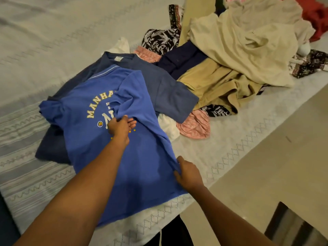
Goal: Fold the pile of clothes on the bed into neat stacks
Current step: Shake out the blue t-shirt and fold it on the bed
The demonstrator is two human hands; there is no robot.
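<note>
Two hands (122, 126) (188, 173) on one blue shirt (138, 176)

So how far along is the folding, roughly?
Early on. Done: no finished stack shows on the bed. In hand: the blue T-shirt lies spread over a navy shirt, one side turned inward, left hand and right hand both gripping its fabric. Left: the heap of cream, khaki, floral and pink clothes lies unfolded.
</note>
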